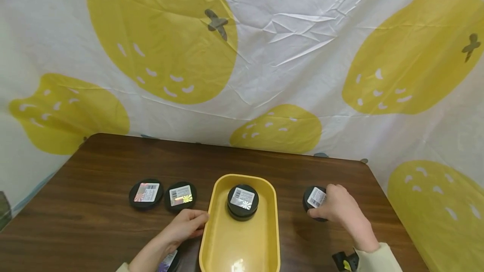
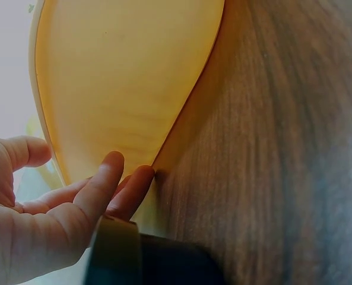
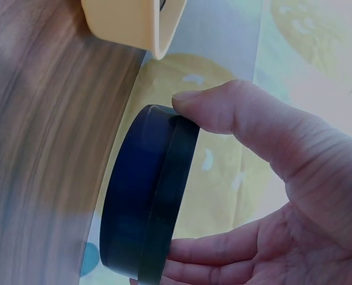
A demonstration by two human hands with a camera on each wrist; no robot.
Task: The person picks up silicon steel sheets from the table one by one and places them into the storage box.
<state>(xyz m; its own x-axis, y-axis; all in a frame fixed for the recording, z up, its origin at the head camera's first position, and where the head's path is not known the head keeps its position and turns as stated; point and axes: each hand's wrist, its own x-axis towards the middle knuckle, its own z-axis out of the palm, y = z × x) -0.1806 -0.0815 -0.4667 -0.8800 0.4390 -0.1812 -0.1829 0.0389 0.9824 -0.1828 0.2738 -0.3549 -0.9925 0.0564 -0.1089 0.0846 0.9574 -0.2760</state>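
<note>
My right hand (image 1: 338, 205) pinches a round black container (image 1: 316, 198) with a white label by its edges, thumb on one side and fingers on the other. In the right wrist view the container (image 3: 149, 190) is tilted on edge, held off the wooden table. My left hand (image 1: 185, 223) holds the left side of a yellow tray (image 1: 238, 247), with the thumb at the rim and the fingertips along the outer wall (image 2: 128, 77). Inside the tray, toward its far end, sits a round black container (image 1: 243, 200) that looks stacked on another.
Left of the tray lie two more labelled black containers (image 1: 146, 194) (image 1: 180, 196) side by side. Another (image 1: 173, 261) is partly hidden beneath my left forearm. The brown table (image 1: 94, 205) ends at a lemon-print curtain (image 1: 287, 74) behind and at the right.
</note>
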